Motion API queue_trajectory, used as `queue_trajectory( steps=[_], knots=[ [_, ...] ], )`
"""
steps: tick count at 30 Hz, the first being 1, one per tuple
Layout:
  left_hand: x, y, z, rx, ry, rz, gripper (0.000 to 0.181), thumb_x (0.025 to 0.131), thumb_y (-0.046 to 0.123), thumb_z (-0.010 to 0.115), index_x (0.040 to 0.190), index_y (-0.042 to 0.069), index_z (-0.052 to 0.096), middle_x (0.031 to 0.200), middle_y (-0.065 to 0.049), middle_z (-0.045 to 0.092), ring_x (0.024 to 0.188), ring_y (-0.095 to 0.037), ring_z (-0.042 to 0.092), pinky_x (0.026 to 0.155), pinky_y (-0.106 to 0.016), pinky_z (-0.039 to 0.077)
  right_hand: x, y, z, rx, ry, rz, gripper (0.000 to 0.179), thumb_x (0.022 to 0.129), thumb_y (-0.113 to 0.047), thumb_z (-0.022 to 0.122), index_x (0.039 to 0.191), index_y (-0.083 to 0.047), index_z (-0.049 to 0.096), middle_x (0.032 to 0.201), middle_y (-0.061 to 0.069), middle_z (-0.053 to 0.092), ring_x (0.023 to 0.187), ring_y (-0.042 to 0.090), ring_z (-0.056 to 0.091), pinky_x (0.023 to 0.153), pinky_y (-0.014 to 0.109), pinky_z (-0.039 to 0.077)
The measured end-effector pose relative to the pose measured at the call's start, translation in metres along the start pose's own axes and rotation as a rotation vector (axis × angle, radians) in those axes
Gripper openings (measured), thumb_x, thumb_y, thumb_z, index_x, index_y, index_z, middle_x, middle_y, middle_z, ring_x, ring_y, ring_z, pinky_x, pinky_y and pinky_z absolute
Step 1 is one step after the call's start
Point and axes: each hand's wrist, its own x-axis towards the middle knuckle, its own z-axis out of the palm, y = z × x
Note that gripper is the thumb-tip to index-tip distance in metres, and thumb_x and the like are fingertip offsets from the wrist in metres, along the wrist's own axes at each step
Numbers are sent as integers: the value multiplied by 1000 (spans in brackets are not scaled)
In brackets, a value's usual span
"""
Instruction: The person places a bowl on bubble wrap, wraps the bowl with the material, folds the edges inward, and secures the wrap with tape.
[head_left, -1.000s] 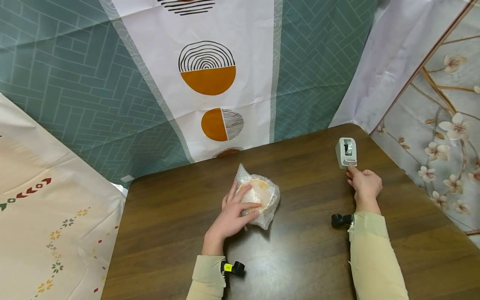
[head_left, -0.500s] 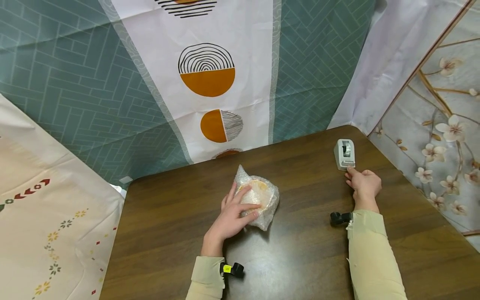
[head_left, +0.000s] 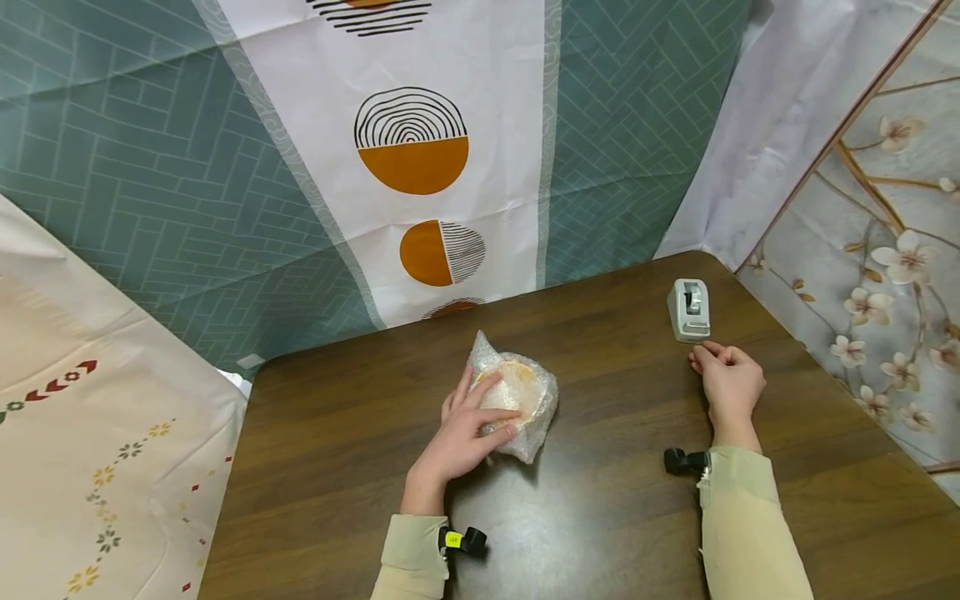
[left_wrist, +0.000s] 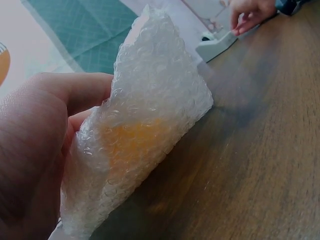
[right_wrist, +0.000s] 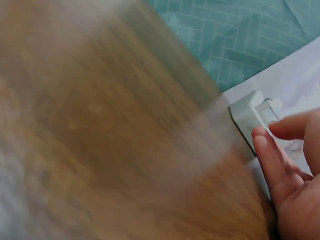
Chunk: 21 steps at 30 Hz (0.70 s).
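A bubble-wrapped bundle (head_left: pixel 536 392) lies on the table, a round yellow-orange patch showing through the wrap. My left hand (head_left: pixel 457 437) rests on its left side with fingers spread over the top; up close in the left wrist view, the fingers press against the bubble wrap (left_wrist: pixel 155 70). At the right, a pale grey tape dispenser (head_left: pixel 688 308) stands near the far corner. Just in front of its cutting edge, my right hand (head_left: pixel 731 383) pinches the tape's end between thumb and forefinger; the clear strip itself hardly shows. The right wrist view has those fingers close beside the dispenser (right_wrist: pixel 246 112).
The brown wooden table (head_left: pixel 337 467) has its back edge against a green and white patterned curtain (head_left: pixel 480 167). A floral panel (head_left: pixel 885 317) borders the right side, and a cream cloth (head_left: pixel 112 433) hangs at the left.
My right hand has drawn back slightly toward me, away from the dispenser's front edge. The left hand and the bundle have stayed in place.
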Motion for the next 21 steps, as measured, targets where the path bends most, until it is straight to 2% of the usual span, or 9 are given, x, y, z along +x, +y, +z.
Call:
queue_trajectory(
  steps=[3, 5, 11, 15, 21],
  knots=[
    [-1, 0, 0, 3, 0, -4, 41, 106, 54, 61, 133, 30, 79, 176, 4, 27, 164, -31, -11, 119, -76, 5, -4, -1, -2, 86, -16, 12, 42, 92, 8, 75, 63, 5, 45, 103, 2, 76, 70, 8, 75, 68, 20, 60],
    [-1, 0, 0, 5, -1, -6, 41, 106, 54, 61, 133, 30, 79, 176, 4, 27, 164, -31, -11, 119, -76, 5, -6, -2, -3, 133, -14, 15, 42, 92, 10, 73, 63, 5, 43, 101, 2, 76, 71, 9, 76, 68, 20, 61],
    [-1, 0, 0, 4, -3, -9, 41, 106, 54, 61, 133, 30, 79, 176, 4, 26, 164, -30, -12, 119, -76, 5, -8, -1, -2, 146, -13, 1, 43, 88, 14, 75, 63, 4, 42, 98, 3, 76, 72, 8, 75, 69, 20, 61],
    [-1, 1, 0, 3, 0, -7, 41, 106, 55, 61, 133, 30, 79, 176, 4, 26, 164, -30, -12, 119, -76, 5, -10, 0, 2, 92, -62, -25, 44, 86, 13, 79, 66, 4, 41, 102, 2, 76, 72, 7, 74, 69, 19, 60],
    [-1, 2, -1, 6, -3, -7, 41, 105, 54, 61, 133, 30, 79, 176, 5, 26, 164, -29, -12, 120, -76, 5, -16, 0, 9, -73, -123, -168, 46, 89, 7, 81, 68, 9, 40, 96, -5, 77, 74, 2, 73, 69, 15, 58]
  ],
)
